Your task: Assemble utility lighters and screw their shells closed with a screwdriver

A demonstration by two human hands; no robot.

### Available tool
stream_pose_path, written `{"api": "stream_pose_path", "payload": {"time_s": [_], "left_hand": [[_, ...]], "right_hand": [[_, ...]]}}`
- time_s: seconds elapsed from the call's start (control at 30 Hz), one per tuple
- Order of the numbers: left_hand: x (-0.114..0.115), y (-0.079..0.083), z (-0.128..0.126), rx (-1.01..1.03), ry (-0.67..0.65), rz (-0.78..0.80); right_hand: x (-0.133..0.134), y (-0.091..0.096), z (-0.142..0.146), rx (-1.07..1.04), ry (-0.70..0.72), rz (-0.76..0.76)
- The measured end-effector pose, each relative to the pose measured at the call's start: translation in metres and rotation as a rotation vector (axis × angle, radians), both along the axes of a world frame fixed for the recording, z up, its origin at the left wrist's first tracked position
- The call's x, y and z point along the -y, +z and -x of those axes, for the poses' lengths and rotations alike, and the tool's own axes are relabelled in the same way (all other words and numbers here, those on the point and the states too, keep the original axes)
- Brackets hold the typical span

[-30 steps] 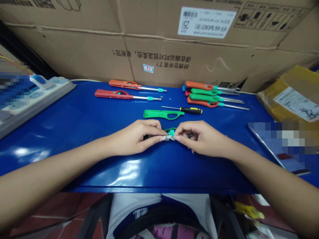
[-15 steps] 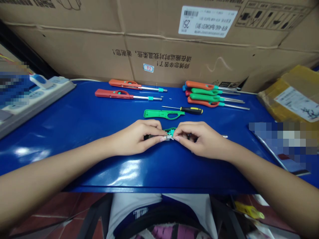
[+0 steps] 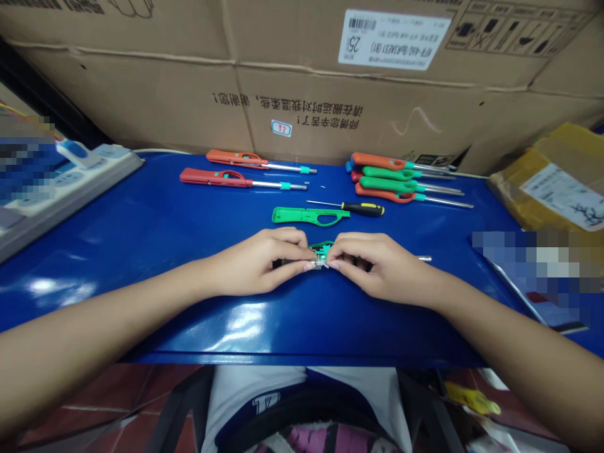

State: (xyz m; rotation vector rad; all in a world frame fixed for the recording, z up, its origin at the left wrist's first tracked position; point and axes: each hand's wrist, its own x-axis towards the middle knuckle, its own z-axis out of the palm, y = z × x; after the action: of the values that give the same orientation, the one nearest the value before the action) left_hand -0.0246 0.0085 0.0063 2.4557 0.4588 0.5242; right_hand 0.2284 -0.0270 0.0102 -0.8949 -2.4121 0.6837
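Note:
Fingers and thumb of my left hand (image 3: pixel 264 261) are closed in a pinch on a small clear plastic lighter part (image 3: pixel 318 263). Facing it, my right hand (image 3: pixel 387 264) pinches at the part's right end, where a small whitish piece shows; my fingertips hide most of it. Just behind the fingertips is an opened green lighter body (image 3: pixel 323 249), largely covered by both hands. A metal tube end (image 3: pixel 426 258) sticks out past my right hand. Farther back lies a separate green half shell (image 3: pixel 302 216), hollow side up. Behind that rests a yellow-and-black screwdriver (image 3: pixel 363 209).
Two red-orange lighters (image 3: pixel 217 177) lie at the back left. Several stacked coloured lighters (image 3: pixel 387 184) lie at the back right. A power strip (image 3: pixel 70 179) stands left, a yellow-brown package (image 3: pixel 552 182) right. A big cardboard box (image 3: pixel 179 82) walls off the blue table's (image 3: pixel 155 251) rear.
Both hands stay in place, fingertips shifting very slightly around the clear part. My right fingertips move a touch left. Everything else on the table is unmoved.

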Motion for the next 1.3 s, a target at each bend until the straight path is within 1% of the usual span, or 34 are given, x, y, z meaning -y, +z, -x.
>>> {"api": "stream_pose_path", "payload": {"time_s": [0.3, 0.5, 0.6, 0.77, 0.93, 1.17, 1.3], "left_hand": [[0.001, -0.0022, -0.001, -0.016, -0.025, -0.08], [-0.0003, -0.0018, -0.0005, 0.012, 0.002, -0.096], [-0.0006, -0.0016, 0.0004, 0.04, 0.023, -0.088], [-0.0007, -0.003, 0.0003, 0.053, 0.039, -0.099], [-0.0002, -0.006, -0.0011, 0.074, 0.045, -0.09], [0.0009, -0.0067, -0.0016, 0.076, 0.01, -0.109], [0.0014, -0.0067, -0.0016, 0.069, -0.002, -0.124]], "right_hand": [[0.0013, 0.0006, 0.0008, 0.021, 0.041, -0.034], [0.0009, 0.0001, 0.0004, -0.011, -0.048, -0.003], [-0.0002, 0.0023, -0.0013, -0.035, -0.059, -0.012], [-0.0015, 0.0015, -0.0021, -0.049, -0.044, -0.073], [-0.0011, -0.001, -0.0003, -0.069, -0.051, -0.064], [0.0005, -0.0002, -0.0004, -0.058, 0.012, -0.104], [0.0014, -0.0005, -0.0002, -0.047, 0.017, -0.115]]}}
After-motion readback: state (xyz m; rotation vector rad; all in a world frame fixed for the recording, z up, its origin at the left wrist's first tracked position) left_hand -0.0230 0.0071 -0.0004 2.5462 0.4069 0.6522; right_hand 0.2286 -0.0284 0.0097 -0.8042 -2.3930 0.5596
